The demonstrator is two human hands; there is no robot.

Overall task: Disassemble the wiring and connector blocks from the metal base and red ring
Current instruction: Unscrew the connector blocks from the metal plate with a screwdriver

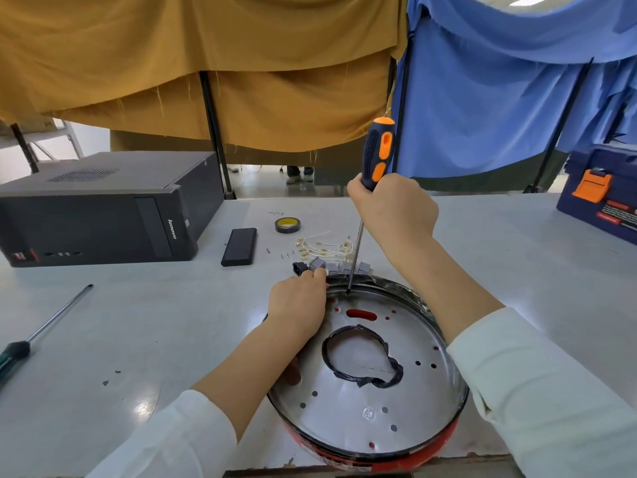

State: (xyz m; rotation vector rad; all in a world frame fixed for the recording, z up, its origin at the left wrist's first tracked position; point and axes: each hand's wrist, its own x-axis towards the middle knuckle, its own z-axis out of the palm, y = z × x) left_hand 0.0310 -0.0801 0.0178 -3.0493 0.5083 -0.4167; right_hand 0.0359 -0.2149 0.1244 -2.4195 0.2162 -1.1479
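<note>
screwdriver tip down inside the metal base

i'm at a pale grey table (138, 339) with mustard and blue cloths hanging behind it. on the left sits a black computer case (103, 208), with a dark slim box (239, 246) and a roll of tape (287, 225) nearer the middle. a second screwdriver (44, 326) lies at the left edge, and a blue toolbox (601, 191) is at the far right.

the round metal base (396, 395) sits in front of me, seated in the red ring (386, 455), which shows along its near edge. a loop of black-taped wiring (362, 357) lies in the middle of the base.

my right hand (393, 208) is closed around the lower part of the orange and black screwdriver (375, 153), held nearly upright, its tip on the far inner floor of the base. my left hand (298, 305) rests over the base's far-left rim, fingers curled down toward the row of grey connector blocks (336, 267) just beyond the rim. whether those fingers pinch a block or only touch it, i cannot tell.

loose pale wires with brass terminals (324, 248) and a few small screws (286, 255) lie behind the blocks. the ring's bottom edge is cut off by the table's front.
</note>
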